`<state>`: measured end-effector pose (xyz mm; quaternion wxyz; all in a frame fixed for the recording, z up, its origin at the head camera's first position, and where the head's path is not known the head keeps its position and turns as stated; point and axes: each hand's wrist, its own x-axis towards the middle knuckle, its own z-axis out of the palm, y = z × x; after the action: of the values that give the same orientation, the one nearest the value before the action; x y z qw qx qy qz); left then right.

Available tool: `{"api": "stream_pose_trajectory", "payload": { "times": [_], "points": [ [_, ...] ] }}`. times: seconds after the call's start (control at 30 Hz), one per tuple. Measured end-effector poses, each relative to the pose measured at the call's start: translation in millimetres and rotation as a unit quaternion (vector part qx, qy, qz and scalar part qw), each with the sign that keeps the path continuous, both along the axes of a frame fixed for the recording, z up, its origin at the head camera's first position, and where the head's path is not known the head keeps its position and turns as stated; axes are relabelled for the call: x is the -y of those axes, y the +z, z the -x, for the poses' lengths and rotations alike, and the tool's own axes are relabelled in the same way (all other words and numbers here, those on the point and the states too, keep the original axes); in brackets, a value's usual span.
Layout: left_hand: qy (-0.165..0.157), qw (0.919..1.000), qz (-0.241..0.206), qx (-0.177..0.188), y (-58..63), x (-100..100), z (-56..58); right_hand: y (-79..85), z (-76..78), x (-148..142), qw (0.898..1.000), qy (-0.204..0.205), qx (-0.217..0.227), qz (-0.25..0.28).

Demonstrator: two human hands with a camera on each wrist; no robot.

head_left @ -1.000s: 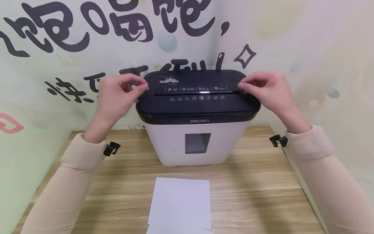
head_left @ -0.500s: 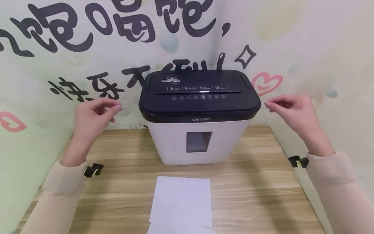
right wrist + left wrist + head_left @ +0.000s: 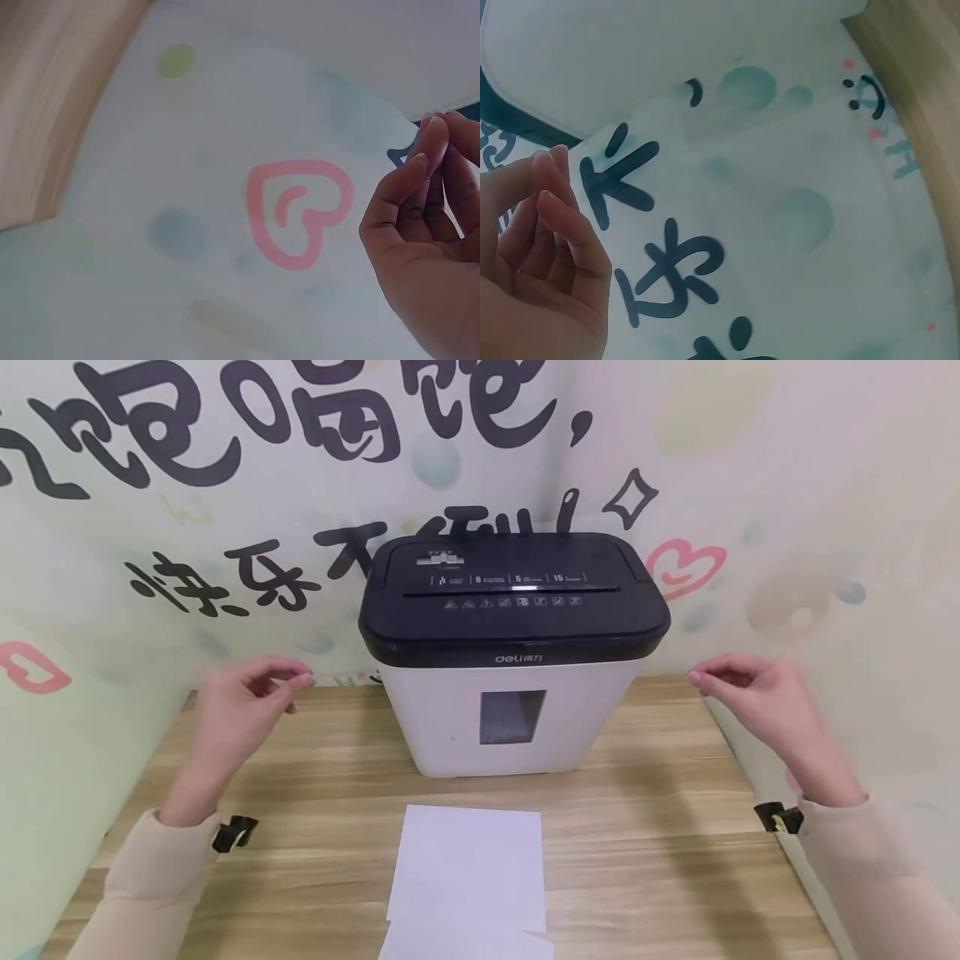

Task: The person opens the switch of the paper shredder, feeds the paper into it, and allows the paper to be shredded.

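Observation:
A paper shredder (image 3: 517, 627) with a dark lid and a white bin stands at the back of the table. To its left my left hand (image 3: 247, 702) is raised, fingers curled and thumb meeting the index fingertip with nothing between them. My right hand (image 3: 765, 702) mirrors it on the other side, also holding nothing. Each wrist view shows the same bent fingers, on the left hand (image 3: 547, 255) and on the right hand (image 3: 431, 217). White paper sheets (image 3: 467, 868) lie overlapping in front of the shredder, the nearer one cut off by the frame edge.
The wood-grain table (image 3: 315, 793) meets a printed wall (image 3: 825, 510) behind and at both sides. The shredder's feed slot (image 3: 517, 590) runs across its lid, and a small window (image 3: 512, 717) shows in the bin's front.
Both hands have left the ends of the shredder's lid, moving outward and then down toward the table. The shredder and the paper sheets stay where they were.

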<state>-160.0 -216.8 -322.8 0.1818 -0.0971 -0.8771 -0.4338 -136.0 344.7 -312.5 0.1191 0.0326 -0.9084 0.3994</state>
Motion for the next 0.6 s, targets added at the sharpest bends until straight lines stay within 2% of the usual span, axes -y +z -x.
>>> {"api": "stream_pose_trajectory", "payload": {
  "times": [0.1, 0.37, 0.6],
  "points": [
    [-0.004, 0.9999, 0.009, 0.004, -15.2, -2, -4.3, -17.0, -8.1, 2, 1.0, 0.012, -0.003, -0.006],
    [-0.05, 0.9974, 0.043, 0.031, -64.6, -11, -21.5, -72.4, -29.7, 13, 0.999, 0.045, -0.005, -0.023],
    [-0.07, 0.9954, 0.05, 0.044, -97.4, -15, -44.4, -98.0, -44.9, 23, 0.997, 0.056, 0.033, -0.033]
  ]
}}
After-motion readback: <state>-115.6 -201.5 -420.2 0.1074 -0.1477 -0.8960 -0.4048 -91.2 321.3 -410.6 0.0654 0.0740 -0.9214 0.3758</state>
